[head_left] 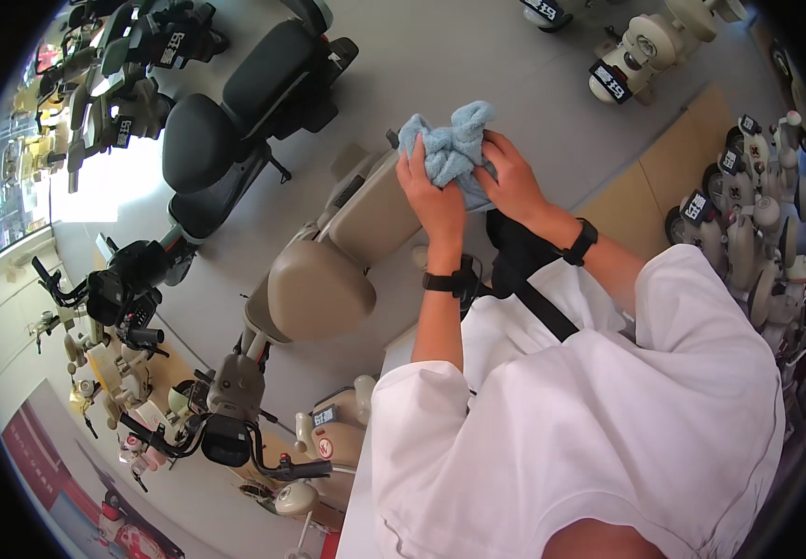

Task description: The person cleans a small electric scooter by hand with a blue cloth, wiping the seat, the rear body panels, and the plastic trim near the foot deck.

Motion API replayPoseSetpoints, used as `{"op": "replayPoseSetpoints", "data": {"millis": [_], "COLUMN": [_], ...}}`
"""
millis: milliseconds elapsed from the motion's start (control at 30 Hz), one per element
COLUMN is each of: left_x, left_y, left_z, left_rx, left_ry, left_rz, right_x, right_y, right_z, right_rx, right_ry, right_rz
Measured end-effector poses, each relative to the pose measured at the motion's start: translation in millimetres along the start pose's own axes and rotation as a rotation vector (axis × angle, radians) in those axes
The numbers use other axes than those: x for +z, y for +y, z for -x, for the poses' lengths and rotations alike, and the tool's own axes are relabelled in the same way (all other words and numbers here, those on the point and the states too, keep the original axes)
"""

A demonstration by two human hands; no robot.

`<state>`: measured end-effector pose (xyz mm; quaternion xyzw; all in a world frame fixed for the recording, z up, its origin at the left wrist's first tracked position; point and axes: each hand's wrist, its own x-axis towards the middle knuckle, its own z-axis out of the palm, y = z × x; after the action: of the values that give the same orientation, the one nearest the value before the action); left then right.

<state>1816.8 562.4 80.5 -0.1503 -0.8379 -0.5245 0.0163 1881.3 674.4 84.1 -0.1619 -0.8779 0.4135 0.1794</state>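
Note:
A light blue towelling cloth [448,149] is bunched up between my two hands, with one folded end sticking up at the far right. My left hand [433,203] grips its left side, fingers curled into the fabric. On the other side, my right hand [515,184] pinches the cloth, with the fingertips partly hidden in its folds. Just left of and below the cloth is a beige electric scooter, with its rear seat [377,222] closest to my hands and its front seat [321,291] nearer its handlebar [228,440]. Whether the cloth touches the scooter I cannot tell.
A black scooter [277,70] stands to the left, beside the beige one. Several scooters crowd the far left and the right side [748,200]. Another cream scooter [645,47] is at the far right. Grey floor [561,121] lies beyond my hands.

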Motion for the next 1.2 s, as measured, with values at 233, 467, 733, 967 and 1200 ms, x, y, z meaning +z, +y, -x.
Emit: {"op": "replayPoseSetpoints", "data": {"millis": [233, 467, 733, 967, 1200], "left_x": [16.5, 20.9, 20.2, 22.4, 15.2], "left_y": [-14.2, -9.8, -6.5, -2.5, 1.9], "left_z": [1.7, 6.8, 10.5, 9.6, 4.0], "left_rx": [-0.115, -0.206, -0.237, -0.237, -0.2], "left_ry": [0.079, 0.119, 0.155, 0.155, 0.086], "left_rz": [0.129, 0.1, 0.01, -0.019, -0.052], "right_x": [-5.9, -6.7, -6.6, -9.2, -3.9], "right_y": [20.7, 27.3, 25.8, 29.6, 33.4], "right_z": [-10.1, -14.6, -22.2, -22.0, -20.4], "right_rx": [0.046, 0.08, 0.053, 0.026, 0.039], "right_ry": [-0.169, -0.295, -0.364, -0.372, -0.382], "right_rz": [-0.09, -0.086, -0.064, -0.06, -0.071]}}
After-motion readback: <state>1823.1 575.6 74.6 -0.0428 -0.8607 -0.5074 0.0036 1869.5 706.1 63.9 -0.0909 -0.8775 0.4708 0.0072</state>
